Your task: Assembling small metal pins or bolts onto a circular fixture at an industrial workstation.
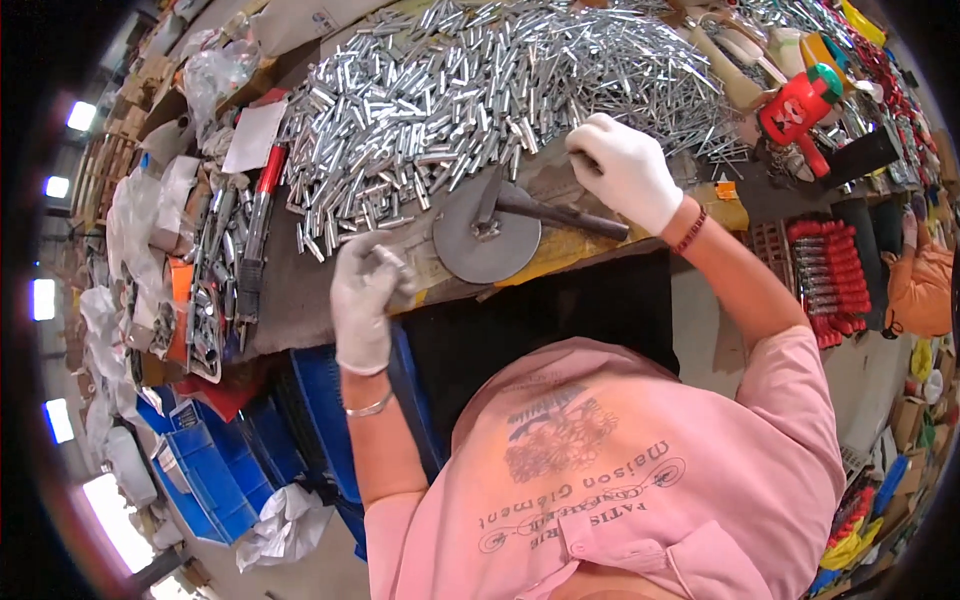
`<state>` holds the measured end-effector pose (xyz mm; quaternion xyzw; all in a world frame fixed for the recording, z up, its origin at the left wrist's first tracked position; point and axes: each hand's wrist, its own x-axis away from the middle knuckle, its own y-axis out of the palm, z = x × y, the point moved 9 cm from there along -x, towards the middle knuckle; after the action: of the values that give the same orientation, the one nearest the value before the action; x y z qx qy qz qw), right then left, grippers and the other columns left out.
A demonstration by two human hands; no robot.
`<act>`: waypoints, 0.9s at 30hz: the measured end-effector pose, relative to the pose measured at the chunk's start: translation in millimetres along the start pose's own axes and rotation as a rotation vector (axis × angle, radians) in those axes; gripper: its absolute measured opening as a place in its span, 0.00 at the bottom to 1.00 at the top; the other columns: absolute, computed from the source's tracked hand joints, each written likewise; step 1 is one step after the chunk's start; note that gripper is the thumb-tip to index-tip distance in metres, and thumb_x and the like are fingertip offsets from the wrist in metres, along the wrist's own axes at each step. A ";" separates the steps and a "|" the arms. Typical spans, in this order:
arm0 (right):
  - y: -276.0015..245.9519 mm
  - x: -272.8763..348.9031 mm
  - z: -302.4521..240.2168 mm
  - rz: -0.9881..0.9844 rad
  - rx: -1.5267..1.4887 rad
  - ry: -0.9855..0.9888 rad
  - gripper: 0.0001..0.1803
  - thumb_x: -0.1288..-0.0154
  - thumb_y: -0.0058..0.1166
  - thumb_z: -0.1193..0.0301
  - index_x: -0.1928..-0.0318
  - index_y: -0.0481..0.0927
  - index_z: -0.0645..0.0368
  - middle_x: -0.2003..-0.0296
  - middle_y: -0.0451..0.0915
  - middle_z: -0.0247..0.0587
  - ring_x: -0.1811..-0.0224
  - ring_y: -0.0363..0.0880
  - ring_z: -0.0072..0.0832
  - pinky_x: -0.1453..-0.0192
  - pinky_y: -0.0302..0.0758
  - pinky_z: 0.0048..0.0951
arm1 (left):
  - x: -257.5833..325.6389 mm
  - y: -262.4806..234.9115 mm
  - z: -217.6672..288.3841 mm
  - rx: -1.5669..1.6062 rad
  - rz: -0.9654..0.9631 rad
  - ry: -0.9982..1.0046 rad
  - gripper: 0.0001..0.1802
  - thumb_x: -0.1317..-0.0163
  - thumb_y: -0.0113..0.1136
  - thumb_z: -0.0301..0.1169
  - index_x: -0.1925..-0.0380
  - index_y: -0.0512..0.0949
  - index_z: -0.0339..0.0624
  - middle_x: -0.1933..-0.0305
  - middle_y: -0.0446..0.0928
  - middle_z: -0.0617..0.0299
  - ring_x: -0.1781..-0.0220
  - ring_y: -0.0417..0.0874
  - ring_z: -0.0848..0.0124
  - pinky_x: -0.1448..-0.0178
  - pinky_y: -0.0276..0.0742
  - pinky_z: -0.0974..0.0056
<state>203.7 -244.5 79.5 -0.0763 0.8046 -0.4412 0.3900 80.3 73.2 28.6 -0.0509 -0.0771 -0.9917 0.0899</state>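
flanking grey disc, gloved hands, hammer, heaped metal pieces

Blue bins sit below the counter at its left end, with a crumpled white bag on the floor beside them. On the counter's left side lie a white sheet and, behind it, a clear plastic bag. Toward the right stands a red container with a green top, near a small orange piece. Below it are stacked red-handled items; a person in orange shows at the right edge.
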 end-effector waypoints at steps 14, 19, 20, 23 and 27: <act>28.5 30.3 -85.7 -0.301 -0.087 0.045 0.05 0.33 0.63 0.69 0.58 0.86 0.51 0.66 0.81 0.39 0.60 0.85 0.43 0.57 0.81 0.43 | 1.2 66.6 11.5 -0.765 -0.080 0.404 0.07 0.38 0.72 0.21 0.59 0.88 0.40 0.61 0.83 0.57 0.63 0.84 0.68 0.58 0.80 0.64; 37.6 31.4 -83.6 -0.257 -0.007 0.051 0.03 0.37 0.64 0.70 0.65 0.84 0.52 0.65 0.79 0.38 0.60 0.83 0.41 0.56 0.80 0.42 | 0.0 72.1 13.8 -0.842 -0.073 0.438 0.07 0.42 0.76 0.24 0.63 0.89 0.40 0.63 0.83 0.57 0.63 0.85 0.64 0.58 0.81 0.61; 37.5 31.2 -84.1 -0.257 -0.003 0.048 0.03 0.38 0.65 0.70 0.66 0.83 0.52 0.65 0.78 0.38 0.59 0.83 0.41 0.54 0.80 0.42 | -0.7 74.0 14.6 -0.841 -0.096 0.458 0.07 0.42 0.77 0.24 0.64 0.89 0.40 0.63 0.82 0.56 0.63 0.85 0.64 0.58 0.81 0.60; 35.0 29.2 -90.4 -0.244 -0.047 -0.011 0.04 0.40 0.66 0.70 0.67 0.83 0.53 0.64 0.78 0.39 0.57 0.82 0.41 0.51 0.79 0.42 | -1.4 74.6 14.3 -0.839 -0.132 0.478 0.07 0.43 0.77 0.24 0.64 0.90 0.40 0.64 0.82 0.56 0.63 0.85 0.63 0.58 0.81 0.60; 39.0 31.7 -91.1 -0.235 -0.086 -0.015 0.04 0.40 0.67 0.71 0.67 0.83 0.53 0.64 0.78 0.39 0.56 0.81 0.42 0.50 0.78 0.42 | -0.8 70.7 8.1 -0.758 -0.120 0.402 0.07 0.44 0.77 0.23 0.64 0.90 0.40 0.64 0.82 0.57 0.63 0.84 0.64 0.59 0.80 0.60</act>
<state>127.4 -176.7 59.7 -0.1901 0.8052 -0.4486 0.3381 95.0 5.9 46.7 0.1183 0.3090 -0.9435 0.0200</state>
